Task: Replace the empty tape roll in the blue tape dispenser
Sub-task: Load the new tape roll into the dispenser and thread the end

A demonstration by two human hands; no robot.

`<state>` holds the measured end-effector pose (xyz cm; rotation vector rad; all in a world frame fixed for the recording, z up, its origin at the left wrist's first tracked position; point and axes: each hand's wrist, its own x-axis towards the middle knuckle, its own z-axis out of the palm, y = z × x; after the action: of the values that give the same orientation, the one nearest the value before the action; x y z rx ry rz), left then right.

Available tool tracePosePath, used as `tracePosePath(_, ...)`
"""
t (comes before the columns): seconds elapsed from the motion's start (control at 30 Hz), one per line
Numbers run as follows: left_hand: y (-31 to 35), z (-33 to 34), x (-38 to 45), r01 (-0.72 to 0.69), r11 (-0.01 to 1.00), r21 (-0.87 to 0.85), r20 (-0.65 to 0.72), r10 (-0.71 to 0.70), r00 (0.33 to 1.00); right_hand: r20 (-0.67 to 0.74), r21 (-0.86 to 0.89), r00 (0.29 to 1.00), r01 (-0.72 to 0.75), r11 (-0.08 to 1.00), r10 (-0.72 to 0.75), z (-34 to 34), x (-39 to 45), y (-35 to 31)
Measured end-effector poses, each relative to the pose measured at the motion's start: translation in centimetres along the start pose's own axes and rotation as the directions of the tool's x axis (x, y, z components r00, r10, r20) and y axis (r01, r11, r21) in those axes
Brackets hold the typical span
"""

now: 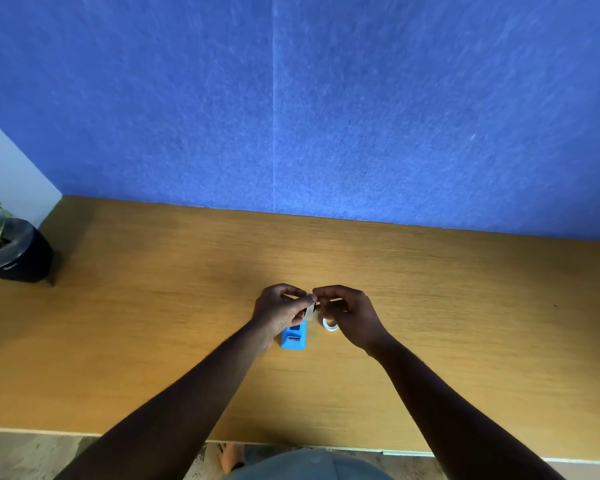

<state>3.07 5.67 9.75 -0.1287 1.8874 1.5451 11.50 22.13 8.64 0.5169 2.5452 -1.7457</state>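
Note:
The blue tape dispenser (294, 337) stands on the wooden table (153, 306), just below my hands. My left hand (279, 311) pinches a small translucent tape roll (310, 311) above the dispenser's far end. My right hand (349, 315) is curled close beside it, fingertips touching the same roll near its top. A second white tape roll (329, 324) lies flat on the table right of the dispenser, partly under my right hand. Which roll is the empty one I cannot tell.
A black pot with a plant (11, 251) sits at the table's far left corner. A blue felt wall (326, 98) rises behind the table. The near table edge (291, 445) runs just in front of my body.

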Motion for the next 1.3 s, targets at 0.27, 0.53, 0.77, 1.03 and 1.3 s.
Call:
tracePosePath(0.27,-0.3,-1.1,0.1,0.093,0.995,-0.030,-0.028,-0.094,0.995,0.143,-0.291,0.981,0.166,0.942,-0.129,1.4,-0.2,-0.6)
tracePosePath(0.53,-1.5,-1.5,0.6,0.135,0.991,-0.017,-0.032,-0.135,0.990,0.120,-0.411,0.972,0.233,0.882,-0.201,3.3,0.0,0.1)
tracePosePath(0.77,-2.7,-2.1,2.0,0.059,0.977,0.205,-0.150,-0.029,0.988,0.039,-0.362,0.990,0.141,0.922,-0.136,4.0,0.7,1.1)
tracePosePath(1.03,-4.5,-3.7,3.3,-0.177,0.808,0.561,0.030,0.194,0.980,0.019,-0.460,0.996,0.085,0.884,-0.087,4.7,1.9,2.4)
tracePosePath(1.3,-6.3,-4.2,4.8,-0.332,0.702,0.630,0.222,0.247,0.943,0.051,-0.504,0.996,0.088,0.859,-0.072,4.7,3.4,4.1)
